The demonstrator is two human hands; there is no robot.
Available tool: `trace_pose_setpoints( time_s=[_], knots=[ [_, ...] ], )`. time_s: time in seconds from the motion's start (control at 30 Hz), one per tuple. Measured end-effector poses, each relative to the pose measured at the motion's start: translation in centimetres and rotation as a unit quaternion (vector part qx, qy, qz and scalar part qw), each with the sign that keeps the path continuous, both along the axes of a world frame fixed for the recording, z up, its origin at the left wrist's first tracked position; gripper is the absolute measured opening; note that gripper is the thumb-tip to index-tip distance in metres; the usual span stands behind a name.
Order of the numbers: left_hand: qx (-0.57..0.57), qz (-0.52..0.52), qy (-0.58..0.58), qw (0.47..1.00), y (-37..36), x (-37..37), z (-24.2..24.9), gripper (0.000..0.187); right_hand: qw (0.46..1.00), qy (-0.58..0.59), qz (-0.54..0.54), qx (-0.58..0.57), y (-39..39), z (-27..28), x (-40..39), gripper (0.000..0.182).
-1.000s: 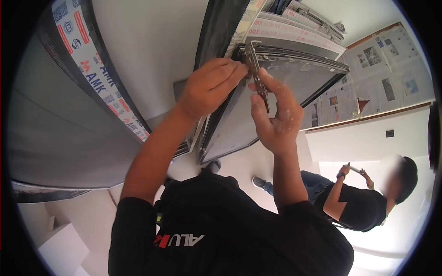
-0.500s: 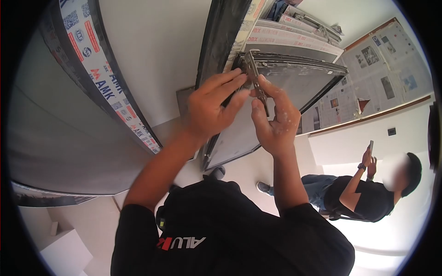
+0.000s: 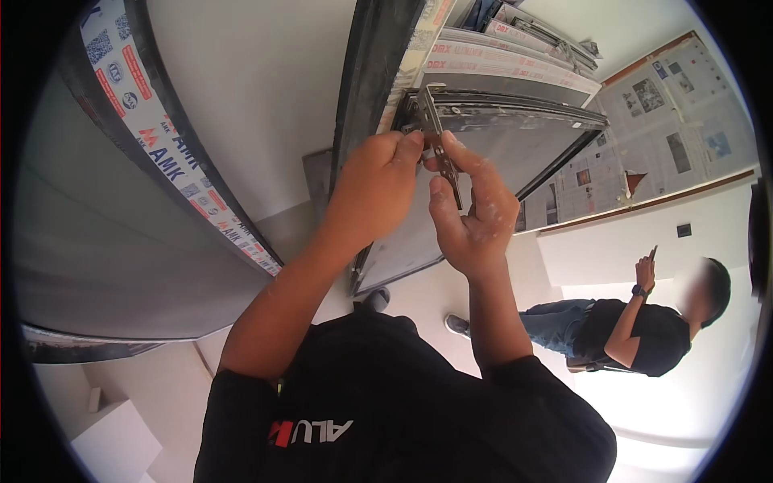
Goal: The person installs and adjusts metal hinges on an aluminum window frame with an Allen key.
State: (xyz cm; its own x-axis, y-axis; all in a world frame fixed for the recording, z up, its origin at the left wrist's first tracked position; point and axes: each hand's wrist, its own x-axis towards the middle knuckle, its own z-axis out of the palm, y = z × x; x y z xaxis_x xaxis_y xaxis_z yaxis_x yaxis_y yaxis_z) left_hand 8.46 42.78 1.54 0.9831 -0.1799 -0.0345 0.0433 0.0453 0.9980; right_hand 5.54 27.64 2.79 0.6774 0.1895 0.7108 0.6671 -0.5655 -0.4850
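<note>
Up close, both hands work at the top corner of a dark window frame (image 3: 515,121) that leans among other taped frames (image 3: 499,60). Left hand (image 3: 374,189) has its fingers (image 3: 407,145) curled shut against the corner, touching a narrow metal strip (image 3: 441,157) fixed there. Right hand (image 3: 467,213) pinches the same strip between thumb and forefinger, just beside the left. Well apart, another person (image 3: 636,330) stands below a newspaper-covered wall (image 3: 668,121).

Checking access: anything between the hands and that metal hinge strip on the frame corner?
Nothing visible. Both the left hand and right hand already have fingertips on the metal strip at the corner of the dark frame; no other object sits between them.
</note>
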Motion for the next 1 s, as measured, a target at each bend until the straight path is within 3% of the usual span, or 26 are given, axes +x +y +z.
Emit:
trace_pose_setpoints(
  time_s=[0.07, 0.2, 0.3, 0.4, 0.47, 0.5, 0.57, 0.77, 0.9, 1.0],
  knots=[
    [0.078, 0.020, -0.025, 0.996, 0.0, 0.2, 0.0, 0.039, 1.000, 0.001, 0.005, -0.001, 0.0, -0.1, 0.2, 0.045],
    [0.099, 0.080, -0.121, 0.984, -0.4, -0.2, -0.7, 0.033, 0.999, 0.014, 0.024, 0.026, 0.0, -0.5, 0.4, 0.045],
    [0.089, 0.023, -0.094, 0.991, 0.5, 0.3, -0.2, 0.030, 0.998, 0.036, 0.027, 0.043, 0.1, -0.4, 0.2, 0.045],
    [0.122, -0.012, -0.171, 0.977, 1.0, 1.4, -0.4, 0.031, 0.997, 0.040, 0.030, 0.052, 0.0, -0.4, 0.4, 0.044],
    [0.239, -0.034, -0.181, 0.953, 1.3, 1.5, 0.4, 0.026, 0.998, 0.031, 0.029, 0.049, 0.0, -0.4, 0.4, 0.044],
    [0.240, -0.030, -0.182, 0.953, 1.3, 1.8, 0.0, 0.026, 0.998, 0.031, 0.028, 0.045, 0.0, -0.3, 0.4, 0.043],
    [0.287, 0.016, -0.295, 0.911, 0.9, 2.2, -1.9, 0.020, 0.998, 0.031, 0.025, 0.041, -0.2, -0.3, 0.3, 0.043],
    [0.406, 0.036, -0.292, 0.865, 0.1, 2.3, -1.9, 0.017, 0.997, 0.048, 0.009, 0.056, -0.8, -0.3, 0.5, 0.046],
    [0.439, 0.048, -0.306, 0.843, -0.1, 2.1, -2.4, 0.017, 1.000, 0.012, 0.007, -0.006, -1.1, 0.4, 0.4, 0.046],
    [0.363, 0.105, -0.292, 0.878, -2.7, 2.8, -2.9, 0.019, 0.999, 0.016, -0.001, -0.039, -3.1, 1.1, 1.4, 0.045]
  ],
)
